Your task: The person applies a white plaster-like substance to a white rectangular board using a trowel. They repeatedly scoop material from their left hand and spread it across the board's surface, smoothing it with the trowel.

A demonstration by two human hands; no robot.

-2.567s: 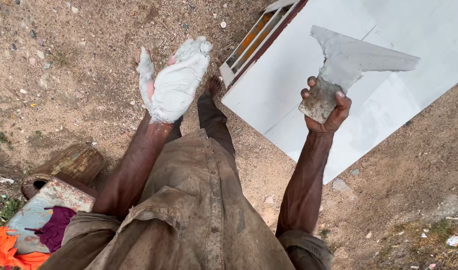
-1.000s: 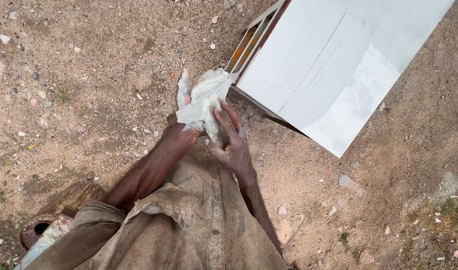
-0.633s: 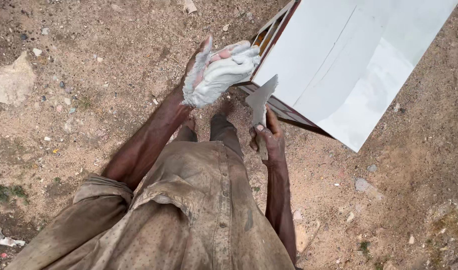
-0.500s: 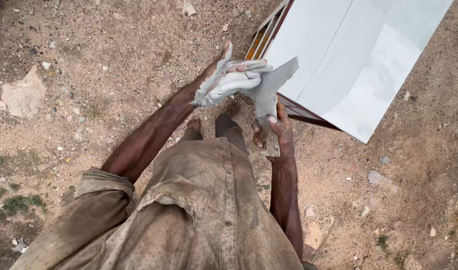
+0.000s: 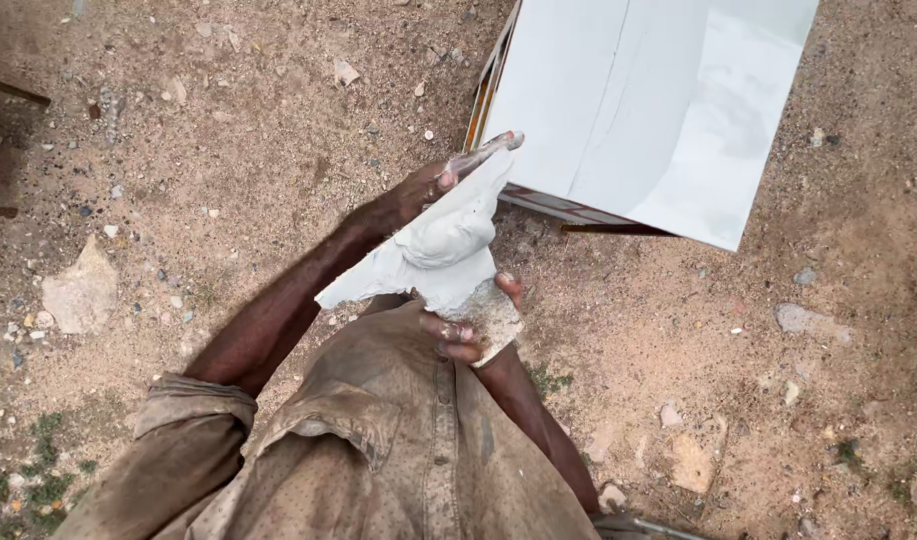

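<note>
White panel: cut off by top edge.
Left palm: hidden under white putty.
Trowel handle: hidden in right hand.
</note>
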